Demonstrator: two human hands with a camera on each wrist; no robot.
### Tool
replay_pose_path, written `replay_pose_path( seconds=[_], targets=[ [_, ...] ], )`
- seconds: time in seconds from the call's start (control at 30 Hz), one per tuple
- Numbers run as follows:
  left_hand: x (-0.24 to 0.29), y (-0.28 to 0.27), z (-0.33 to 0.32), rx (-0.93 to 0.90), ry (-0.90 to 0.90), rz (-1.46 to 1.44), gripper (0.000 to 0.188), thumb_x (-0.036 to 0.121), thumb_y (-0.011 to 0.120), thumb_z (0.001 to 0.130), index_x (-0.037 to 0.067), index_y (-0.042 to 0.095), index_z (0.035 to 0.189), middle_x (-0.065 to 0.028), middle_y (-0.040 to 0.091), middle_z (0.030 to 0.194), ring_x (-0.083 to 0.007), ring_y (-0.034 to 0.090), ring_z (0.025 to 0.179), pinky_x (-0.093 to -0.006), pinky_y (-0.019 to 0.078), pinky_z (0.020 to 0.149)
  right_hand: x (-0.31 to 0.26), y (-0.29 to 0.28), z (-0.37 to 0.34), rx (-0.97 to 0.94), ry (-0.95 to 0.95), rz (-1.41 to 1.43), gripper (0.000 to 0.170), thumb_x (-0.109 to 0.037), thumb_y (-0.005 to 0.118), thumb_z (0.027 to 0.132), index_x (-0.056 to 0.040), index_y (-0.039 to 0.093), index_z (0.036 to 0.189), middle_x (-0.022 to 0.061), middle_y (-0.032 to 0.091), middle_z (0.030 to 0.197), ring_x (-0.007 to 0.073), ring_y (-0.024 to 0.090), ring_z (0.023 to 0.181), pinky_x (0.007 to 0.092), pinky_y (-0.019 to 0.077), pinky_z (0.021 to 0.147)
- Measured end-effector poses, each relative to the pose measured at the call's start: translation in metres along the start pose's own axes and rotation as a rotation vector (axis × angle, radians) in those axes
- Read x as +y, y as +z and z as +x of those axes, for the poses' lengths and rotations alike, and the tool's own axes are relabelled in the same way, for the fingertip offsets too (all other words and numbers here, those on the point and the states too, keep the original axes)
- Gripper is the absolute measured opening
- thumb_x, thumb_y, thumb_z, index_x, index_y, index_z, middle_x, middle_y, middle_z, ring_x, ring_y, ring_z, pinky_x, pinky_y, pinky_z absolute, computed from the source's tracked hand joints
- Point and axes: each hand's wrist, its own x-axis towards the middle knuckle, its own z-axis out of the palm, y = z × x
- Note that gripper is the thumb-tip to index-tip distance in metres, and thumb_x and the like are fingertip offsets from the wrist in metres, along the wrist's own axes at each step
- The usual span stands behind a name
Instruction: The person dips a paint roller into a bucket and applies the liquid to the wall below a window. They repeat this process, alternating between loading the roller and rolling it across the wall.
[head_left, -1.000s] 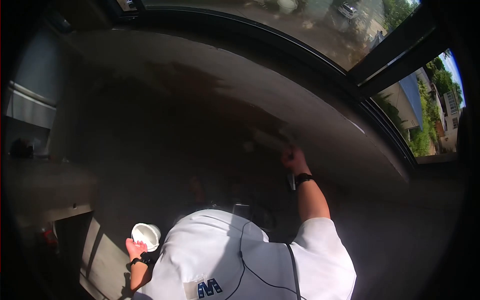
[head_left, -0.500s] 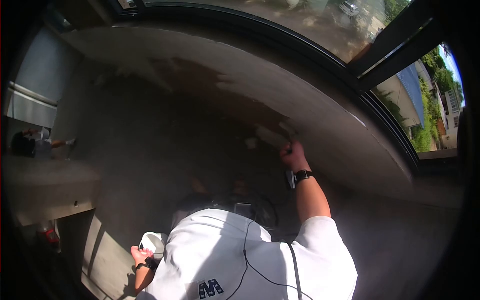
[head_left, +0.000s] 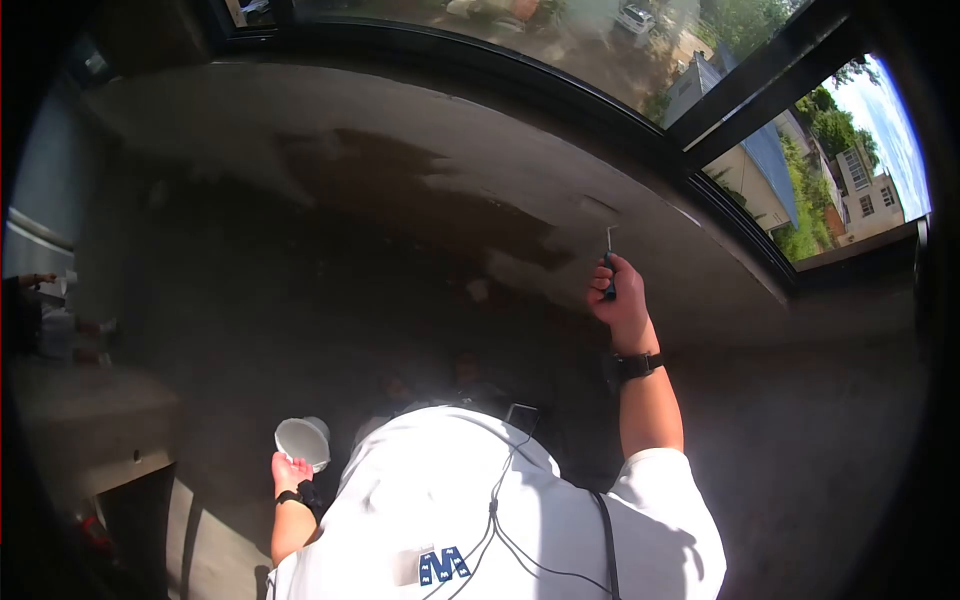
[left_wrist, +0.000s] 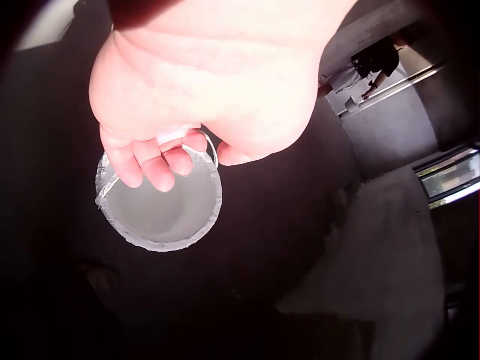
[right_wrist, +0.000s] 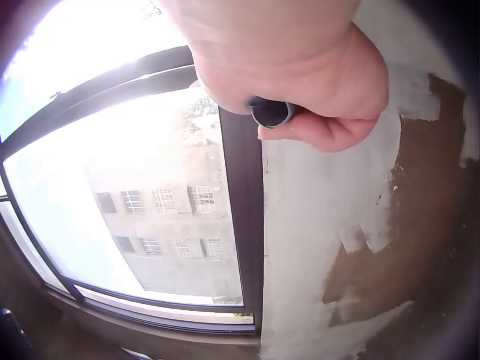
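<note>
My left hand (head_left: 292,470) grips the wire handle of a small white bucket (head_left: 302,442), low on the left side. In the left wrist view the fingers curl over the handle, and pale grey material (left_wrist: 154,210) shows inside the crusted bucket rim. My right hand (head_left: 622,295) is raised to the wall, fist round the dark handle of a tool (head_left: 609,283) with a thin, bent metal shank; its working end hardly shows. The handle's butt (right_wrist: 271,112) pokes out of the fist in the right wrist view. Pale grey coating (head_left: 560,165) borders a brown patch (head_left: 370,165) on the wall.
A dark-framed window (head_left: 690,155) runs along the wall beside the right hand. Another person (head_left: 55,320) with a white container is at far left. A ledge (head_left: 100,415) stands at lower left. A cable (head_left: 493,508) runs across the white shirt.
My right hand has moved up the wall towards the window with the tool. The left hand and bucket have shifted slightly, the bucket's mouth now showing more. The view has turned a little.
</note>
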Motion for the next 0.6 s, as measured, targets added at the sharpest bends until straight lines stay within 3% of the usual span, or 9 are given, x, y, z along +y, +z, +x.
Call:
replay_pose_path(
  seconds=[0.1, 0.2, 0.33, 0.4, 0.43, 0.53, 0.6],
  targets=[
    [0.016, -0.001, 0.027, -0.071, 0.015, -0.002, 0.033, 0.041, 0.054, 0.083, 0.016, 0.044, 0.103, -0.0008, 0.046, 0.1, -0.0178, 0.048, 0.089, -0.0417, 0.0419, 0.087, -0.001, 0.01, -0.003, 0.022, 0.012, -0.028, 0.021, -0.028, 0.041, 0.1, -0.0128, 0.05, 0.088, -0.0077, 0.045, 0.061, 0.0073, 0.044, 0.048, 0.0232, 0.0312, 0.042],
    [0.02, 0.011, 0.014, -0.059, 0.039, -0.012, 0.024, 0.041, 0.052, 0.087, 0.019, 0.05, 0.094, 0.0016, 0.048, 0.081, -0.0166, 0.05, 0.077, -0.0388, 0.0429, 0.082, 0.003, 0.014, -0.001, -0.019, 0.016, -0.013, 0.02, -0.024, 0.042, 0.099, -0.0114, 0.05, 0.085, -0.007, 0.045, 0.06, 0.0074, 0.045, 0.049, 0.0234, 0.032, 0.043],
    [0.01, 0.018, -0.022, 0.0, 0.116, 0.017, 0.02, 0.036, 0.052, 0.09, 0.019, 0.052, 0.1, 0.0023, 0.049, 0.077, -0.0164, 0.053, 0.073, -0.0389, 0.046, 0.075, 0.013, -0.003, 0.048, 0.034, 0.067, -0.079, 0.021, -0.019, 0.041, 0.098, -0.0148, 0.047, 0.078, -0.0071, 0.045, 0.059, 0.0055, 0.047, 0.051, 0.0214, 0.0344, 0.041],
    [-0.006, 0.011, -0.03, 0.016, 0.171, 0.013, 0.026, 0.036, 0.052, 0.09, 0.017, 0.053, 0.107, -0.0003, 0.051, 0.083, -0.0183, 0.054, 0.077, -0.0403, 0.0468, 0.078, 0.018, -0.021, 0.087, 0.075, 0.168, -0.007, 0.023, -0.025, 0.04, 0.097, -0.0174, 0.046, 0.077, -0.0082, 0.045, 0.057, 0.0064, 0.045, 0.048, 0.023, 0.0339, 0.04],
    [-0.015, 0.007, -0.036, 0.047, 0.175, 0.018, 0.029, 0.037, 0.052, 0.09, 0.016, 0.053, 0.111, -0.0021, 0.052, 0.088, -0.0198, 0.055, 0.08, -0.0415, 0.0471, 0.079, 0.025, -0.034, 0.107, 0.016, 0.029, -0.143, 0.022, -0.023, 0.041, 0.096, -0.017, 0.045, 0.076, -0.0071, 0.045, 0.057, 0.0072, 0.045, 0.048, 0.0233, 0.0345, 0.041],
    [-0.039, -0.006, -0.066, 0.126, 0.188, 0.01, 0.041, 0.041, 0.049, 0.094, 0.01, 0.05, 0.12, -0.0064, 0.053, 0.101, -0.0239, 0.056, 0.093, -0.045, 0.0481, 0.085, 0.032, -0.055, 0.163, 0.051, 0.228, -0.029, 0.018, -0.019, 0.041, 0.093, -0.0156, 0.044, 0.075, -0.0046, 0.046, 0.059, 0.0086, 0.045, 0.051, 0.0239, 0.0356, 0.043],
    [-0.055, -0.022, -0.072, 0.175, 0.156, -0.011, 0.045, 0.044, 0.046, 0.095, 0.008, 0.049, 0.123, -0.0073, 0.053, 0.104, -0.0222, 0.058, 0.09, -0.0396, 0.0529, 0.076, 0.038, -0.065, 0.188, 0.083, 0.27, 0.032, 0.017, -0.019, 0.042, 0.09, -0.0145, 0.043, 0.074, -0.0028, 0.045, 0.06, 0.0101, 0.046, 0.053, 0.0237, 0.0358, 0.045]
  ],
)
